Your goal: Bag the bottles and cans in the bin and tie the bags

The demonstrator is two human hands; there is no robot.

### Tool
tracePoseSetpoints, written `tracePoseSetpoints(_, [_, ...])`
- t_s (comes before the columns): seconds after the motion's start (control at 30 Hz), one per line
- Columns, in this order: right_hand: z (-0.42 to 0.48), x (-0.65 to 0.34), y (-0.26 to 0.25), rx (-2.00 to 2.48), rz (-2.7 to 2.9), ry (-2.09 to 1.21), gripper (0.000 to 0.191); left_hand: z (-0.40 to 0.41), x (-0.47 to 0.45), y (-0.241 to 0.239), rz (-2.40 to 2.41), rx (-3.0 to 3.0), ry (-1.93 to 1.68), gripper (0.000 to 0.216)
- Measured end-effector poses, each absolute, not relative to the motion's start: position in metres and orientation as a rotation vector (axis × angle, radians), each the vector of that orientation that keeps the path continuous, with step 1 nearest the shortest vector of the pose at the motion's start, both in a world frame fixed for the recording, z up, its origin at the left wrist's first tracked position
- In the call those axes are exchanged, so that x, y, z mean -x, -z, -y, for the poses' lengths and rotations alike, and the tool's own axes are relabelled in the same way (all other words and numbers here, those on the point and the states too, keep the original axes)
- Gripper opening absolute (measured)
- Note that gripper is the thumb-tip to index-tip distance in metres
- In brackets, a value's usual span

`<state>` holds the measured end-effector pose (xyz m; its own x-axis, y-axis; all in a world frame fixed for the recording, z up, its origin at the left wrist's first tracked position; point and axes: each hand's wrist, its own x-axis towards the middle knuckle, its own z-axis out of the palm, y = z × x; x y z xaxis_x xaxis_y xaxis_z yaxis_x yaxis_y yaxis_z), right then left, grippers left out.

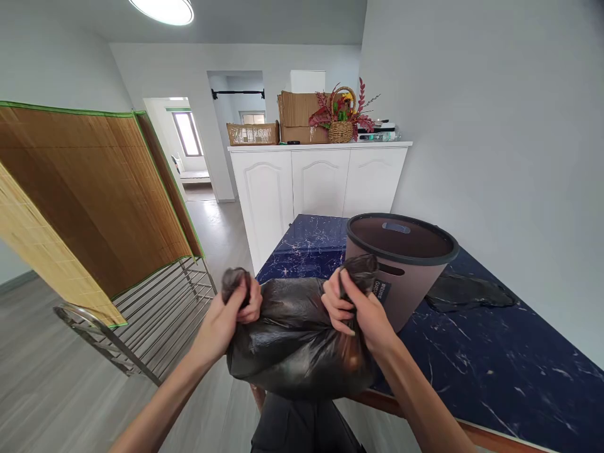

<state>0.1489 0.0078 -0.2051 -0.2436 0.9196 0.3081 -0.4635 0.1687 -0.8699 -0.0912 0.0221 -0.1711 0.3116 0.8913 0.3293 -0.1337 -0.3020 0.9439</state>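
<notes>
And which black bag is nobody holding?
The flat black bag on the table, right of the bin; the bulging bag is held by left hand and right hand.

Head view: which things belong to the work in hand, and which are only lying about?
Work in hand:
Bag, gripped by left hand and right hand
Bin, probably
Black plastic on the table, perhaps

Just about:
Flower basket
Cardboard box
Mat
</notes>
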Motion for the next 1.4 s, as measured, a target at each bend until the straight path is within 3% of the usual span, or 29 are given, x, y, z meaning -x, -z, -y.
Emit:
tracePoseSetpoints(0.1, [-0.013, -0.143, 0.206, 0.872, 1.491, -1.222, 0.037, -0.021, 0.085, 0.175, -0.933, -1.989, -1.037, 0.03])
tracePoseSetpoints(0.2, [-0.017, -0.137, 0.213, 1.16, 1.94, -0.793, 0.016, -0.024, 0.08, 0.188, -1.057, -2.311, -0.872, 0.018])
tracePoseSetpoints(0.3, [-0.021, -0.132, 0.225, 1.302, 2.155, -0.573, 0.026, -0.034, 0.08, 0.211, -1.128, -2.445, -0.801, 0.012])
tracePoseSetpoints(0.47, [-0.028, -0.127, 0.245, 1.35, 2.187, -0.543, 0.04, -0.053, 0.087, 0.241, -1.148, -2.464, -0.766, 0.017])
tracePoseSetpoints(0.73, [-0.031, -0.125, 0.252, 1.402, 2.21, -0.499, 0.03, -0.057, 0.09, 0.245, -1.156, -2.486, -0.723, 0.019])
tracePoseSetpoints(1.13, [-0.036, -0.127, 0.257, 1.465, 2.229, -0.559, 0.049, -0.059, 0.087, 0.253, -1.187, -2.52, -0.641, 0.025])
tracePoseSetpoints(1.4, [-0.038, -0.128, 0.26, 1.358, 2.063, -0.703, 0.032, -0.06, 0.081, 0.254, -1.183, -2.444, -0.657, 0.019])
